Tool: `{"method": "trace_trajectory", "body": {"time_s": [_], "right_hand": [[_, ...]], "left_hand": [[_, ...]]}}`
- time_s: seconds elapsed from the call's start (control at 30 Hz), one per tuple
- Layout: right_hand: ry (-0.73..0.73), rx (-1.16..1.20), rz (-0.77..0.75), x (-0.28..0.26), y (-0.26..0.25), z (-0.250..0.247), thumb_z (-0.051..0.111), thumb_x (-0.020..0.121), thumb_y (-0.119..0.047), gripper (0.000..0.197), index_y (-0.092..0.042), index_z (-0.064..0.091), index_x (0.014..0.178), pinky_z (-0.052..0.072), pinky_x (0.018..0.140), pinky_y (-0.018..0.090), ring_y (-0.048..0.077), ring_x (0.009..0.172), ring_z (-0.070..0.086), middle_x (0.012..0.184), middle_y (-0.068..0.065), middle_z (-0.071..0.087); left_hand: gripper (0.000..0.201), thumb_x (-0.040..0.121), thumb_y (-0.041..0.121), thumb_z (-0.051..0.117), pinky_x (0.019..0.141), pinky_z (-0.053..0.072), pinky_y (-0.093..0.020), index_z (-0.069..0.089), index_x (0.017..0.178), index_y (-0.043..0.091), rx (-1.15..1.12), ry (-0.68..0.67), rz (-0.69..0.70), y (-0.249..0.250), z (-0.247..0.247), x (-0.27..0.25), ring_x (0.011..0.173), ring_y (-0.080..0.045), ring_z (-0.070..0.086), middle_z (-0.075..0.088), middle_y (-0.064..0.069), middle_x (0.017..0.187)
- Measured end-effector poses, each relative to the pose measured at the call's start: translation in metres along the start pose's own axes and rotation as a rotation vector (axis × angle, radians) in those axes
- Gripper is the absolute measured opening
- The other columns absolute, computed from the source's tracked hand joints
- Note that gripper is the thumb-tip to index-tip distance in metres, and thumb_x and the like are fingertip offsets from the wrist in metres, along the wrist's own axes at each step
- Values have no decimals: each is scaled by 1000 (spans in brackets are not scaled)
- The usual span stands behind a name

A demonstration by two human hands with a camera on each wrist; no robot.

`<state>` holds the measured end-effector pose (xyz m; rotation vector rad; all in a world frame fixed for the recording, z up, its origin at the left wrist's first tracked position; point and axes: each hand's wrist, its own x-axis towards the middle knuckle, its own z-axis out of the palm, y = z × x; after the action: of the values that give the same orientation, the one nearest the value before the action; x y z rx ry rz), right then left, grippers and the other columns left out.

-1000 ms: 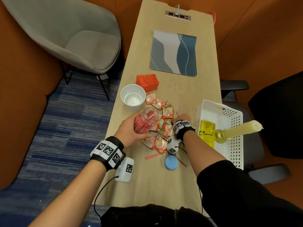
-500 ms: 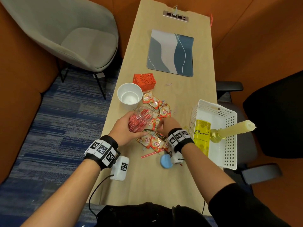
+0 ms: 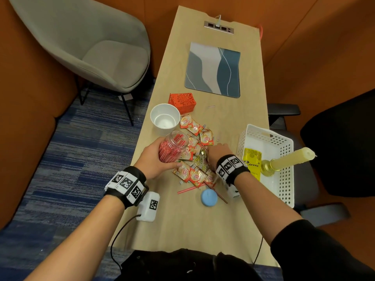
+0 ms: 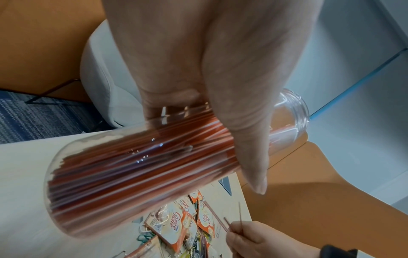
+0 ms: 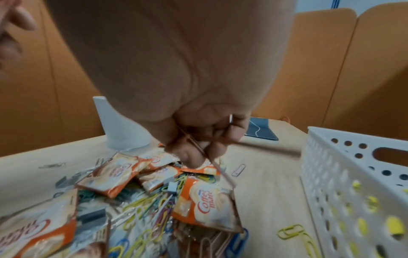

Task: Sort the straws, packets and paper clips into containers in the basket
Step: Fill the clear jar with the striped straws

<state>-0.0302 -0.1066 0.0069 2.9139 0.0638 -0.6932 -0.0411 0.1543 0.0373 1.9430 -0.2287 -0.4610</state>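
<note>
My left hand grips a clear jar tilted over the table, packed with red straws. My right hand hovers over the pile and pinches thin red straws between its fingertips; the same straws show in the left wrist view. Orange creamer packets and coloured paper clips lie heaped between my hands. Loose red straws lie near the front of the pile. The white basket stands at the right.
A white cup and a small orange box stand beyond the pile. A blue round lid lies near me. The basket holds a yellow packet and a candle in a holder. A mat lies farther back.
My right hand swung left over the pile half a second ago, then came back right with thin straws pinched. The left hand kept hold of the tilted jar.
</note>
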Motion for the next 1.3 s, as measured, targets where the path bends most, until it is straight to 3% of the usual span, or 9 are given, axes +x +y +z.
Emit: {"method": "trace_trajectory", "body": {"time_s": [0.1, 0.23, 0.37, 0.5, 0.67, 0.83, 1.13, 1.2, 1.3], "right_hand": [[21, 31, -13, -11, 7, -7, 40, 98, -15, 23, -8, 55, 114, 35, 105, 42, 30, 97, 63, 101, 9, 69], [-85, 392, -95, -27, -14, -1, 37, 100, -13, 27, -13, 58, 117, 43, 76, 31, 26, 88, 61, 94, 6, 63], [-195, 392, -291, -42, -43, 13, 62, 88, -28, 13, -23, 68, 99, 43, 63, 26, 10, 64, 53, 70, -9, 55], [-298, 129, -305, -39, -61, 31, 75, 80, -33, 25, -29, 70, 105, 52, 78, 31, 17, 87, 61, 92, -6, 64], [-248, -55, -332, -41, -73, 40, 51, 92, -21, 22, -10, 69, 100, 51, 72, 33, 26, 78, 58, 86, 7, 63], [-253, -36, -419, -39, -70, 43, 44, 100, -14, 24, -6, 58, 118, 51, 89, 43, 32, 103, 61, 114, 14, 62], [71, 1011, 68, -55, 2, 7, 42, 103, -41, 31, -15, 54, 112, 40, 63, 30, 14, 67, 52, 80, 1, 58], [-9, 971, 121, -70, 12, 12, 46, 99, -49, 41, -12, 63, 99, 43, 70, 30, 14, 71, 55, 79, 1, 61], [-161, 573, 210, -87, 9, 45, 55, 95, -32, 20, -20, 63, 81, 49, 74, 32, 24, 81, 63, 85, 10, 65]], "left_hand": [[77, 65, 28, 95, 80, 42, -4, 54, 130, 21, -6, -4, 2, 1, 1, 0, 102, 10, 58, 65, 12, 114], [80, 65, 30, 95, 83, 43, -6, 54, 133, 21, -20, 5, 12, 3, 1, -4, 106, 8, 58, 67, 11, 119], [79, 65, 30, 96, 82, 44, -3, 56, 132, 21, -26, 25, 10, 3, -4, -13, 105, 9, 60, 68, 12, 117], [73, 64, 27, 95, 76, 41, 2, 57, 126, 20, -10, 33, -7, -2, -7, -26, 94, 18, 58, 65, 17, 108], [70, 66, 26, 95, 73, 41, 3, 55, 123, 23, 1, 44, -28, -5, -9, -35, 91, 17, 57, 63, 20, 105], [72, 64, 28, 96, 76, 42, 1, 58, 124, 18, 12, 51, -5, 0, -7, -35, 98, 11, 59, 67, 12, 108], [77, 65, 30, 95, 83, 45, -6, 56, 132, 20, -20, 20, 44, 12, -5, -26, 106, 7, 61, 68, 13, 116], [79, 65, 30, 95, 85, 45, -8, 55, 133, 20, -29, 8, 47, 13, -1, -23, 108, 5, 61, 68, 12, 117], [79, 65, 30, 94, 86, 46, -12, 54, 133, 21, -34, -19, 42, 14, 7, -20, 108, 3, 61, 67, 11, 117]]}}
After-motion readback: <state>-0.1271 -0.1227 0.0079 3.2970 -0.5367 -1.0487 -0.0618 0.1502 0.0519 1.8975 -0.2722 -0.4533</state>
